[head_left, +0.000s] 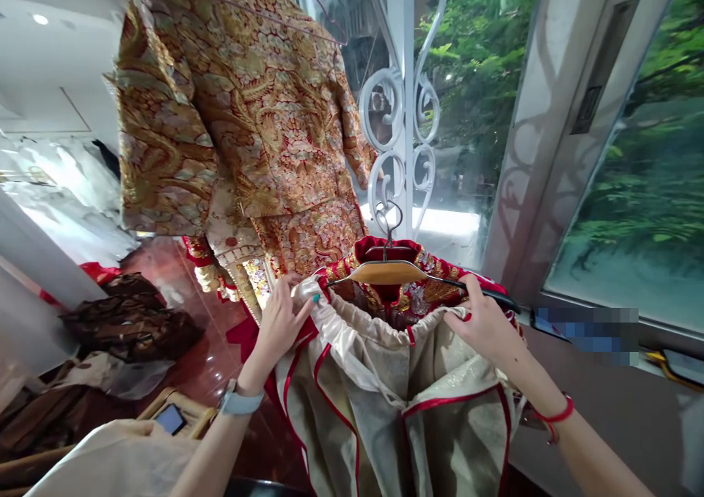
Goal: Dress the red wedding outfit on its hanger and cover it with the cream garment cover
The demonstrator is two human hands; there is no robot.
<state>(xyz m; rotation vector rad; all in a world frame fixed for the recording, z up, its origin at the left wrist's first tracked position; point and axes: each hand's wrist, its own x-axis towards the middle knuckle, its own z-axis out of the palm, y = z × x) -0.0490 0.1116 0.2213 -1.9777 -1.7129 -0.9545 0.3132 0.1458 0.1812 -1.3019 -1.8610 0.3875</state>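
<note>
This looks like a formalwear shop. White garments hang at left; an embroidered jacket hangs upper centre.

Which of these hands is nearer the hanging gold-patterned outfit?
The left hand: it grips the pale waistband just below the gold-patterned outfit in view. The right hand grips the waistband's other side, farther right.

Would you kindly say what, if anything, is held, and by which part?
The left hand and right hand hold the pale garment at opposite sides of its waistband.
</note>
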